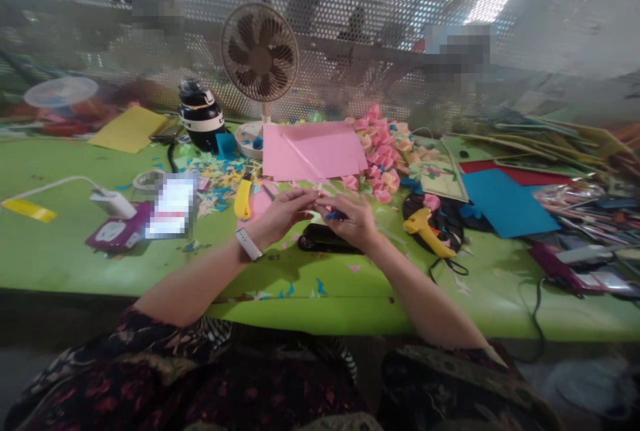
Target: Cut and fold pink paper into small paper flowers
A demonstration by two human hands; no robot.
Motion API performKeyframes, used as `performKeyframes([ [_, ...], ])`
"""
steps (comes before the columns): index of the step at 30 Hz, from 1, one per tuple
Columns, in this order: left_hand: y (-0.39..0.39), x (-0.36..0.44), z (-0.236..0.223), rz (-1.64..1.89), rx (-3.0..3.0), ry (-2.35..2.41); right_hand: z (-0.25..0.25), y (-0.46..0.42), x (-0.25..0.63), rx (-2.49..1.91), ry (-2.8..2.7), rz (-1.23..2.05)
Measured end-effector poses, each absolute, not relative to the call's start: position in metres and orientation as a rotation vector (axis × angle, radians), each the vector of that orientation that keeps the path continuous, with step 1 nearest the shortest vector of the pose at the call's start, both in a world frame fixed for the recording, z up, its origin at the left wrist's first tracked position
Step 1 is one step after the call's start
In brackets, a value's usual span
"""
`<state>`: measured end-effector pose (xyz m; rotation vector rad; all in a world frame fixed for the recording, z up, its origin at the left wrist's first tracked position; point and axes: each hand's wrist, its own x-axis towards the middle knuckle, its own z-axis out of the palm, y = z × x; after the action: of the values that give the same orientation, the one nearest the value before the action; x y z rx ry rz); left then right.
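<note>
Both hands meet over the middle of the green table (280, 314). My left hand (283, 214) is closed in a pinch on a small pink piece (320, 196), too small to make out well. My right hand (357, 218) is closed, its fingertips touching the left ones at that piece. A small blue thing (336, 215) shows within the right fingers; its kind is hidden. Below the hands lies a black oblong object (320, 239), perhaps a stapler. A pink paper sheet (320, 151) lies just beyond, beside a heap of pink paper flowers (383, 151). Left of my hands is a yellow-handled cutter (243, 199).
A yellow glue gun (427, 230) rests at right, its cord near my forearm. Blue paper (507, 201) and stacked sheets lie farther right. A fan (260, 54), a black bottle (200, 118) and paper scraps (220, 181) stand or lie behind. A phone (173, 206) lies left.
</note>
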<state>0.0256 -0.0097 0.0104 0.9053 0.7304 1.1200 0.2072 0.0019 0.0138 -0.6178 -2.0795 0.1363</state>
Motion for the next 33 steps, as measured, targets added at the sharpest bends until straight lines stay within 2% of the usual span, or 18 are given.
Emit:
performKeyframes([
  [7,-0.011,0.028,0.01,1.071,1.251,0.723,0.027,0.005,0.21,-0.968,-1.795,0.429],
  [13,-0.008,0.028,0.009,1.091,1.483,0.692,0.023,0.01,0.207,-0.948,-1.786,0.682],
  [20,-0.009,0.027,0.01,1.126,1.608,0.697,0.024,0.008,0.204,-0.975,-1.735,0.656],
  [33,-0.007,0.025,0.008,1.03,1.214,0.748,0.023,0.013,0.205,-1.042,-1.506,0.551],
])
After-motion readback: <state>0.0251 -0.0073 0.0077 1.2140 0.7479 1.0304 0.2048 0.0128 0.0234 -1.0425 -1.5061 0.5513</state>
